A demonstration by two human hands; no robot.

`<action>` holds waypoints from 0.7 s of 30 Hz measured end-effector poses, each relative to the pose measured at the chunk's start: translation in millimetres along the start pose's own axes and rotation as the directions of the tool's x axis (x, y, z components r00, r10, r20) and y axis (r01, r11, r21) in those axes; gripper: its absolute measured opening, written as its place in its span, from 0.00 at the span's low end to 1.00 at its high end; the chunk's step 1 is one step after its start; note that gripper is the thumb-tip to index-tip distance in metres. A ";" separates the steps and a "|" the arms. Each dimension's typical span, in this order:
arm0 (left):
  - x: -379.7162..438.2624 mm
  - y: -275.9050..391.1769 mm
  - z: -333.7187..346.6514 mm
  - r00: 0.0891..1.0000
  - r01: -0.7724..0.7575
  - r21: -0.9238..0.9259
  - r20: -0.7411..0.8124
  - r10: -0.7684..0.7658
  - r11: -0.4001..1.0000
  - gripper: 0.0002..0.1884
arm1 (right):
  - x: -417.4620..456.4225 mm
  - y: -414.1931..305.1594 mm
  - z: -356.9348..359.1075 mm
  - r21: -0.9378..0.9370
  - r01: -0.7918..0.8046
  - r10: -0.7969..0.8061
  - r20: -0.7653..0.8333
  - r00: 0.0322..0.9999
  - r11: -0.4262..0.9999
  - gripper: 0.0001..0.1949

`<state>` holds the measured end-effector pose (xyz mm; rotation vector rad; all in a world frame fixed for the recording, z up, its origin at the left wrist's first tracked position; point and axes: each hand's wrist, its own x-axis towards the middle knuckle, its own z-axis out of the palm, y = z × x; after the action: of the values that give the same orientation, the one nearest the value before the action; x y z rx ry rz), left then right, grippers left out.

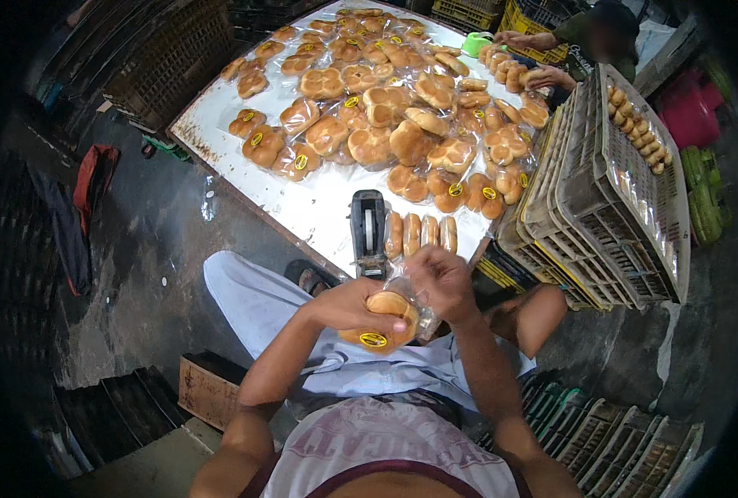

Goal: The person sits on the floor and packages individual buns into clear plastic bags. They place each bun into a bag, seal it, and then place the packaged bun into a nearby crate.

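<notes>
My left hand point(356, 305) holds a round bread bun point(391, 305) in a clear plastic bag, its thumb across the front. The bag bears a yellow and black oval sticker point(373, 340). My right hand point(440, 283), slightly blurred, is curled beside the bag's loose plastic; whether its fingers pinch the plastic is unclear. Just beyond my hands, a black tape dispenser point(368, 230) stands at the table's near corner. To its right, several slim bagged rolls point(412, 234) lie side by side.
Many bagged buns point(369, 146) cover much of the white table point(310, 211). Stacked plastic crates point(599, 187) rise at the right edge, with bread rolls point(640, 127) in the top one. Across the table, another person's hand point(549, 76) touches rolls. More crates point(612, 442) stand behind me, right.
</notes>
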<state>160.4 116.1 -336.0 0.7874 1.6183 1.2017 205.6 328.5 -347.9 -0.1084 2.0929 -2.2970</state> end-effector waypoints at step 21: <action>30.6 -7.4 29.5 0.696 -0.463 -0.336 -0.711 0.102 0.820 0.26 | -19.9 17.5 38.7 -0.663 0.306 -0.545 -0.185 0.818 0.683 0.27</action>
<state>177.5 151.1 -354.6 0.2710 1.6231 2.2298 227.9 289.8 -362.3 -0.2263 3.2780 -1.7987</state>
